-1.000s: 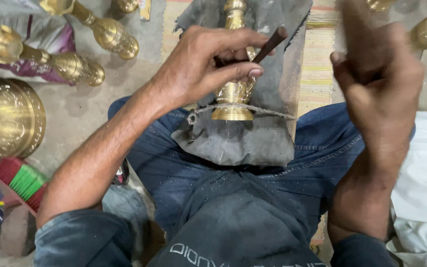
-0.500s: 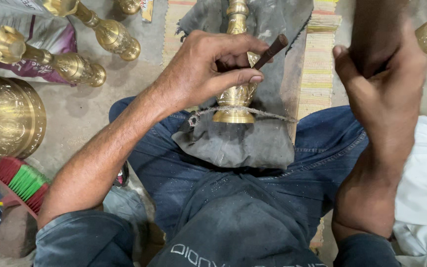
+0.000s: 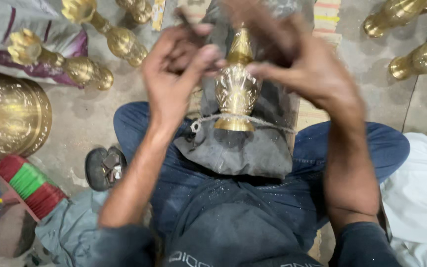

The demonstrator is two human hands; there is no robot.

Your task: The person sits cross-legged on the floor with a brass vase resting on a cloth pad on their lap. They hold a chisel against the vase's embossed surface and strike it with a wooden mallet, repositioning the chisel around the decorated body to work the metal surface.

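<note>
Between the two hands stands a shiny brass vase, upright on a dark grey cloth that lies over the person's lap. The left hand is up beside the vase on its left. Its fingers are bent and its thumb pokes toward the neck of the vase. Something thin and dark seems to be pinched in those fingers, but it is too blurry to tell what. The right hand is on the other side, blurry too. Its fingers curl in toward the top of the vase, and I cannot tell if they hold anything. A thin string runs across the cloth right at the foot of the vase.

Under the arms are blue jeans and a dark shirt. Left of the left arm, a dark shoe sits on the grey floor. Further left are a big round brass pot, a red and green bundle, and two long brass pieces lying on a purple and grey cloth. Far off to the right of the right hand lie two more brass pieces, and a white cloth is by the right knee
</note>
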